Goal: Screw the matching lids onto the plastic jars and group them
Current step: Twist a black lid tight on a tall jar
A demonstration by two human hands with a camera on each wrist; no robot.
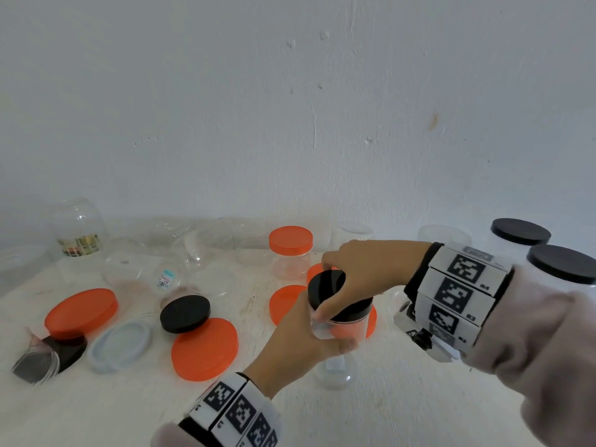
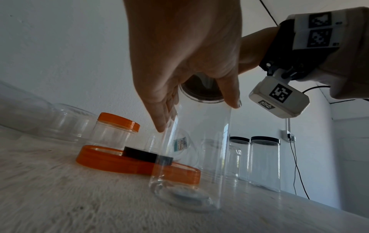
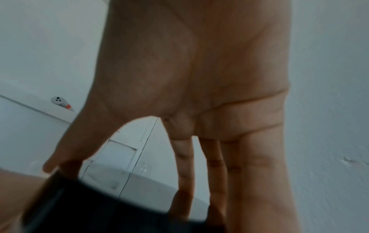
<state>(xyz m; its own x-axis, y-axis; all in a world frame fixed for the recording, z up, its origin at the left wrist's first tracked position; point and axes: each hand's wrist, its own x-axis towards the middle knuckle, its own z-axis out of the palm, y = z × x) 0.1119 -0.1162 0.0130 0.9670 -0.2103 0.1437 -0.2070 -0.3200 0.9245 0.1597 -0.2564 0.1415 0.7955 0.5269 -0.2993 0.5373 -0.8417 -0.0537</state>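
Observation:
A tall clear plastic jar [image 1: 338, 359] stands on the white table [image 1: 403, 398], and my left hand [image 1: 317, 333] grips its upper part. In the left wrist view my left hand [image 2: 197, 113] has thumb and fingers on opposite sides of the jar [image 2: 195, 157]. A black lid [image 1: 353, 312] sits on the jar's mouth. My right hand [image 1: 325, 288] grips this lid from above, thumb in front and fingers behind. The right wrist view shows my right hand [image 3: 119, 186] with its fingertips on the black lid [image 3: 99, 212], blurred.
Loose on the table at left lie large orange lids [image 1: 204, 348], a black lid [image 1: 185, 313] and a whitish lid [image 1: 121, 345]. A jar with an orange lid [image 1: 291, 250] stands behind. Two black-lidded jars [image 1: 562, 269] stand at right. Several open clear jars [image 1: 145, 269] crowd the back, against the wall.

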